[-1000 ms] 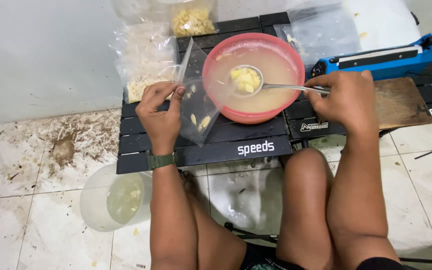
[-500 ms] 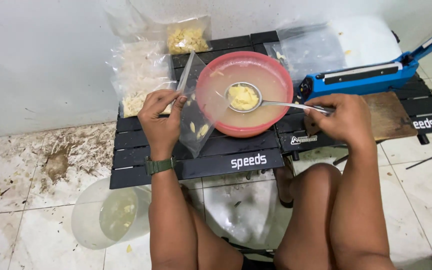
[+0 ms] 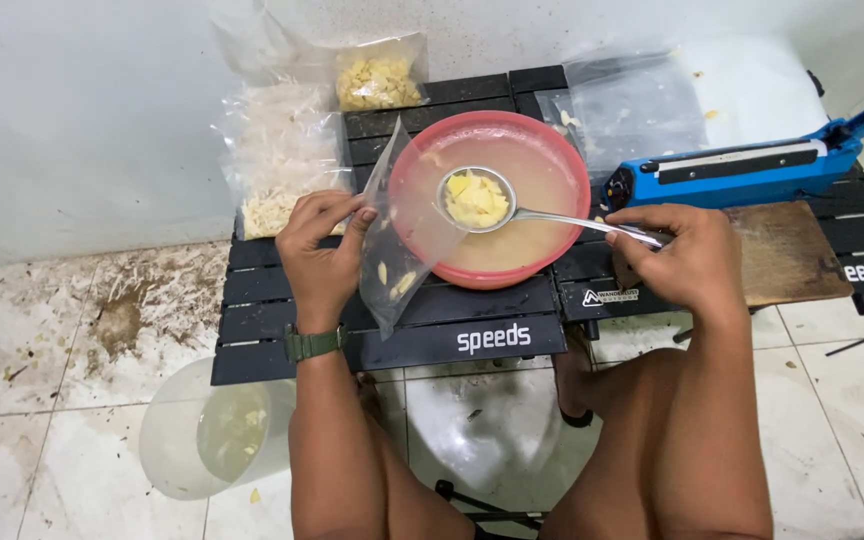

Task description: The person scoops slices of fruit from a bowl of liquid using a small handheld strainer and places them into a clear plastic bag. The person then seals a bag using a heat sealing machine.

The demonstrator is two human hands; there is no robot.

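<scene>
My left hand [image 3: 320, 250] pinches the rim of a clear plastic bag [image 3: 397, 240] that hangs open beside a red bowl [image 3: 562, 160]; a few pale yellow pieces lie in the bag's bottom. My right hand [image 3: 687, 255] grips the handle of a metal ladle [image 3: 552, 215]. The ladle's cup, heaped with yellow cut pieces, hovers over the cloudy liquid in the bowl, close to the bag's mouth. The bowl stands on a low black slatted table [image 3: 282, 290].
A blue bag sealer [image 3: 742, 172] and a wooden board [image 3: 787, 255] lie at the table's right. Filled clear bags [image 3: 277, 160] sit at the back left, empty bags [image 3: 642, 110] at the back right. A translucent tub [image 3: 214, 430] stands on the dirty tiled floor by my left knee.
The ladle, loaded with yellow pieces, has risen out of the liquid and shifted left toward the bag. My left hand keeps the bag open at the bowl's rim.
</scene>
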